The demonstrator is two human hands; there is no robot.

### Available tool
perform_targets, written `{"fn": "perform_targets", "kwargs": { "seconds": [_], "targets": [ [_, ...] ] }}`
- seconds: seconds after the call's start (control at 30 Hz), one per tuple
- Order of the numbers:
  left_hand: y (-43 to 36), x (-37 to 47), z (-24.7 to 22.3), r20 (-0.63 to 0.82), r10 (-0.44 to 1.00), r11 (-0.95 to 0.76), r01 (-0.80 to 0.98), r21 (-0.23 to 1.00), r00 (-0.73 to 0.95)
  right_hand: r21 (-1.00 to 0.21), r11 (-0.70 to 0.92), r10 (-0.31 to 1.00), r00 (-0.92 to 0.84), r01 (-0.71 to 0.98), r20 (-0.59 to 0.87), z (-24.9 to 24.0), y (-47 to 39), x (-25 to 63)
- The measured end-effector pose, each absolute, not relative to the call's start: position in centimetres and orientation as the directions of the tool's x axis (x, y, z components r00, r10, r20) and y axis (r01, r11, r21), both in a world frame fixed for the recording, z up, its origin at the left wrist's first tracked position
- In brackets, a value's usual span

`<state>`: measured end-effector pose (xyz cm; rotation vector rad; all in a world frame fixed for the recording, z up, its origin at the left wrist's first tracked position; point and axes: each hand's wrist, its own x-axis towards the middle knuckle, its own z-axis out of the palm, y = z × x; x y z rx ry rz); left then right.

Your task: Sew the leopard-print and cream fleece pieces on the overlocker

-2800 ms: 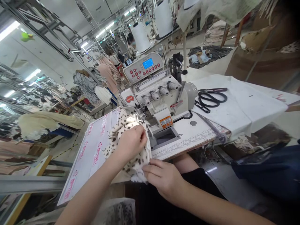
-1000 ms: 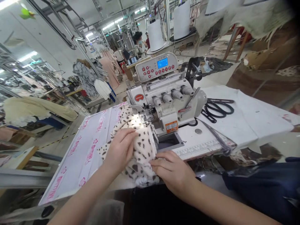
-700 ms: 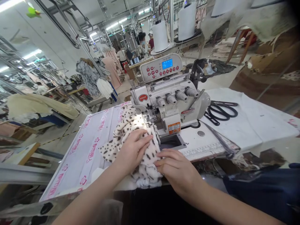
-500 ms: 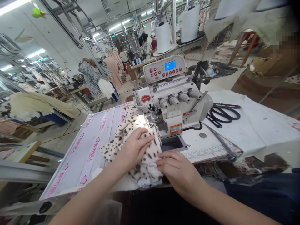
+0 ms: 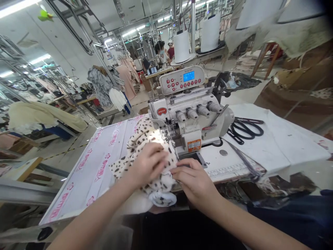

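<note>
A cream fabric with dark spots (image 5: 145, 139) lies bunched on the sewing table, its edge under the lit presser-foot area of a white overlock sewing machine (image 5: 192, 114). My left hand (image 5: 149, 161) is over the fabric just in front of the foot, fingers bent and apart, slightly blurred, not gripping. My right hand (image 5: 192, 177) pinches the fabric's right edge between thumb and fingers, nearer to me. A rolled fold of the fabric (image 5: 163, 199) hangs at the table's front edge. The fabric under my left palm is hidden.
Black-handled scissors (image 5: 246, 130) lie on the table right of the machine. White thread cones (image 5: 181, 47) stand behind it. A printed ruler strip (image 5: 227, 171) runs along the front edge. Garment piles (image 5: 101, 85) and several people are in the background.
My left hand has shifted slightly, its fingers now more bent and blurred. My right hand has moved a little up towards the machine with the fabric edge. The near fold has rolled over.
</note>
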<state>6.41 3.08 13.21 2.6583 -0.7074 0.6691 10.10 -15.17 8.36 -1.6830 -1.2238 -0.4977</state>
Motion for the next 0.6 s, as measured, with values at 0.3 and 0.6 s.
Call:
{"fn": "perform_targets", "kwargs": {
  "seconds": [0.3, 0.6],
  "targets": [
    [-0.2, 4.2, 13.8, 0.380, -0.001, -0.906, -0.162, 0.391, 0.925, -0.389, 0.002, 0.467, 0.343, 0.921, 0.815, 6.9, -15.2, 9.9],
    [0.1, 4.7, 14.5, 0.363, -0.068, -0.949, -0.173, 0.265, 0.929, -0.882, 0.124, 0.535, 0.718, 0.456, 0.446, 7.6, -16.3, 10.6]
  ]
}}
